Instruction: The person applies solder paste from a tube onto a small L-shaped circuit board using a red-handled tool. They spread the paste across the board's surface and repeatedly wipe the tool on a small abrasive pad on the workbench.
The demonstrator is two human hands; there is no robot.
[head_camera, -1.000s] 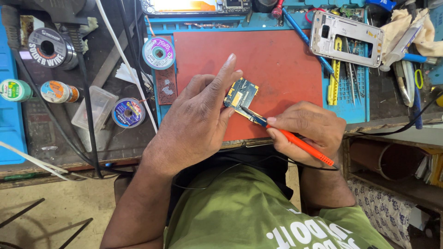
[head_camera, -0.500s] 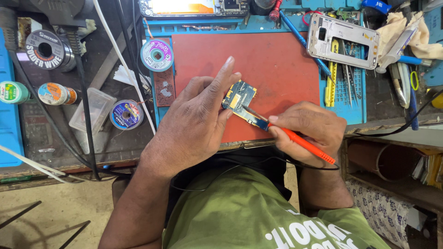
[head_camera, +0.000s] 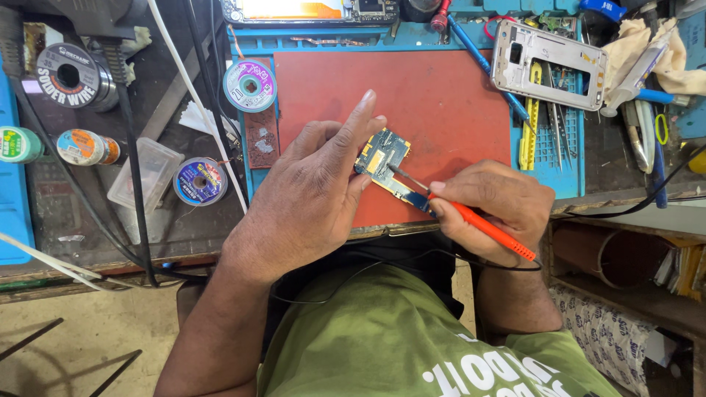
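Observation:
My left hand [head_camera: 312, 191] grips a small phone circuit board [head_camera: 384, 156] by its left edge, index finger stretched out above it, over the red work mat [head_camera: 434, 95]. My right hand [head_camera: 489, 206] holds an orange-handled probe [head_camera: 478, 226] like a pen. Its thin metal tip touches the middle of the board. The board's lower end is partly hidden behind my right fingers.
A silver phone frame [head_camera: 548, 62] lies at the mat's right with a yellow ruler [head_camera: 531, 121], tweezers and blue tools. Solder and wick spools [head_camera: 250, 84] [head_camera: 198, 180] [head_camera: 70, 73], cables and a clear plastic box [head_camera: 147, 180] sit left. A phone [head_camera: 309, 9] lies at the top.
The probe tip has shifted slightly on the board and my right hand has dropped a little. My left hand keeps its grip with the index finger still raised.

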